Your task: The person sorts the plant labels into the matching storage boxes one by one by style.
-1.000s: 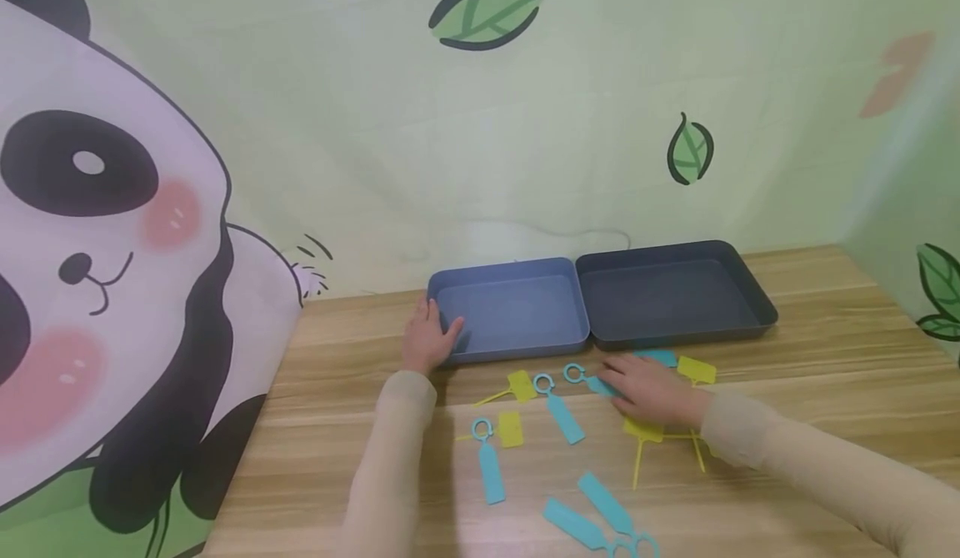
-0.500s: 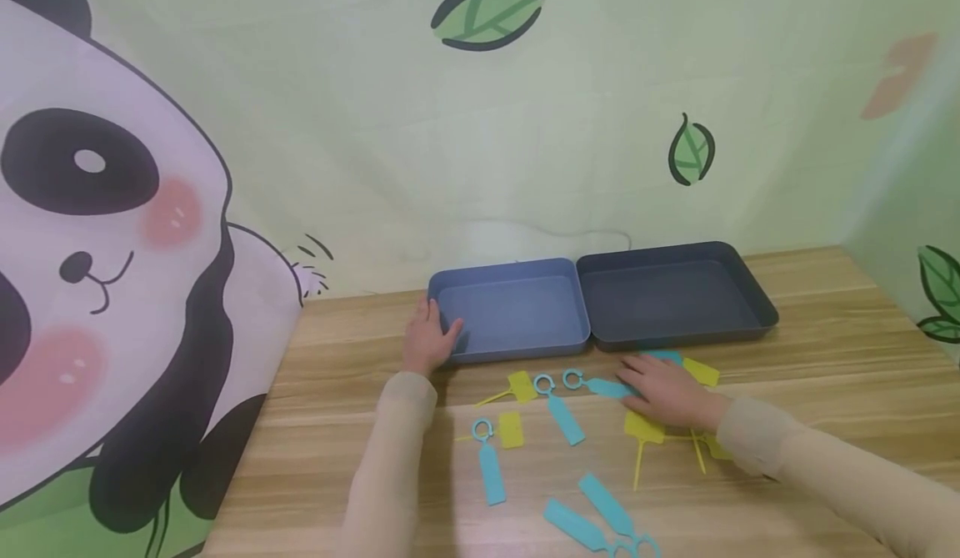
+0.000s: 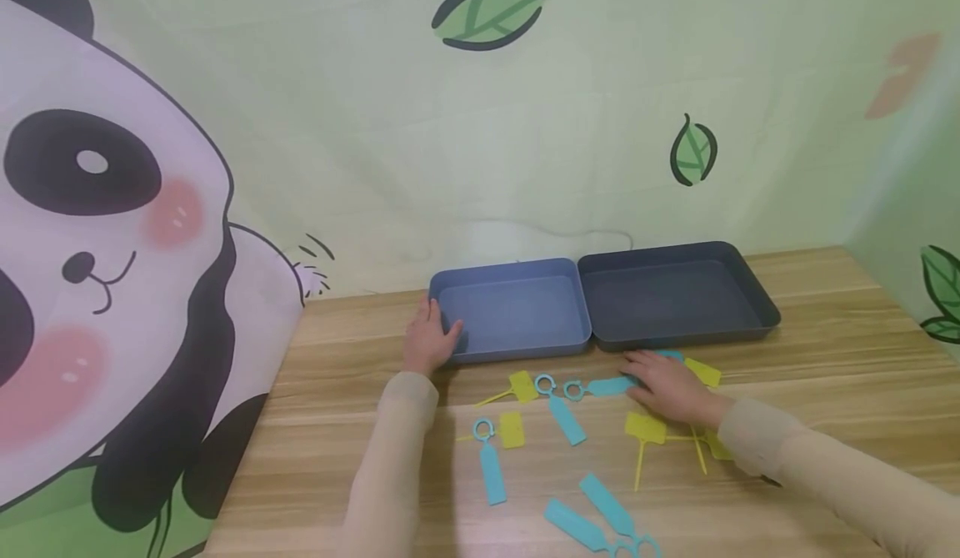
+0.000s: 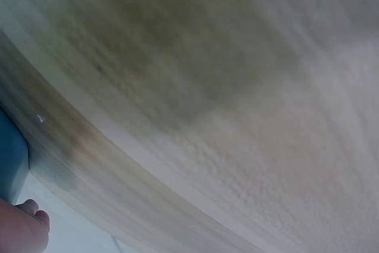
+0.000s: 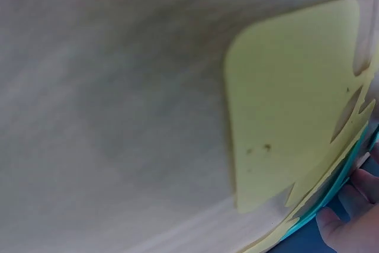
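My left hand (image 3: pixel 430 339) rests at the left front corner of the light blue tray (image 3: pixel 517 304), fingers along its side and thumb at the rim. My right hand (image 3: pixel 673 385) lies low over the tags before the dark tray, fingers extended. Its fingertips touch the end of a teal ring-topped tag (image 3: pixel 609 386). A second teal tag (image 3: pixel 670 355) shows partly behind this hand, beside a yellow tag (image 3: pixel 703 372). Close by lies another yellow tag (image 3: pixel 645 429) with a thin tail. In the right wrist view a yellow tag (image 5: pixel 290 99) looms large, with the fingers (image 5: pixel 352 229) at the lower right.
A dark navy tray (image 3: pixel 678 295) stands against the blue tray's right side, near the patterned wall cloth (image 3: pixel 360 124). On the wooden table (image 3: pixel 337 458), more teal tags (image 3: pixel 491 473) and yellow tags (image 3: pixel 522 387) lie scattered, with two teal ones (image 3: pixel 606 504) at the front.
My right hand has slid slightly to the right, uncovering more of the teal tag. That tag has turned, its ring end now lower and its body nearly level. The left hand stays put.
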### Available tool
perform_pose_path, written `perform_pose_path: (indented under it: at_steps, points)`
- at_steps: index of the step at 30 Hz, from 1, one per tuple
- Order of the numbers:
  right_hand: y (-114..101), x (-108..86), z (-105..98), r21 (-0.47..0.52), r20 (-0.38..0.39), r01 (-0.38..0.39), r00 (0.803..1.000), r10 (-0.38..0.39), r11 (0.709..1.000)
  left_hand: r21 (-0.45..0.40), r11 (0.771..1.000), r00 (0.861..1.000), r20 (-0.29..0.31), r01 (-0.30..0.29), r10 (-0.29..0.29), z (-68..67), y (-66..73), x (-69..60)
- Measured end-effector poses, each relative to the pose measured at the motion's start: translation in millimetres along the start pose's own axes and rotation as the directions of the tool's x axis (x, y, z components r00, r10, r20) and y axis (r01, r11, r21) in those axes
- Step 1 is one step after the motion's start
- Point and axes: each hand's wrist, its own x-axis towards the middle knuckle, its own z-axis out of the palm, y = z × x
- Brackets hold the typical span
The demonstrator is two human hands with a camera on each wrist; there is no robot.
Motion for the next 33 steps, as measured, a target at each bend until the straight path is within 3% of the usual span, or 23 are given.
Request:
perform_pose_path:
  at_steps: [7, 16, 22, 33]
  points:
    - [-3.6, 3.9, -6.2, 0.044, -0.011, -0.032, 0.999, 0.032, 0.999, 0.000, 1.000, 1.000, 0.011, 0.003, -0.003, -1.7, 1.7, -1.0]
    - [-5.7, 5.5, -8.0, 0.017, -0.008, -0.038, 0.999, 0.038, 0.999, 0.024, 1.000, 1.000, 0.008, 0.013, -0.013, 1.5, -0.1, 1.4]
    - [-5.3, 6.9, -7.2, -0.032, -0.025, -0.008, 1.000, 0.008, 0.999, -0.021, 1.000, 1.000, 0.019, 0.021, -0.021, 3.0, -1.4, 3.5]
    - [-3.5, 9.0, -8.2, -0.020, 0.051, 0.020, 0.999, -0.019, 1.000, -0.039, 0.999, 1.000, 0.013, 0.017, -0.016, 3.1, -1.7, 1.1]
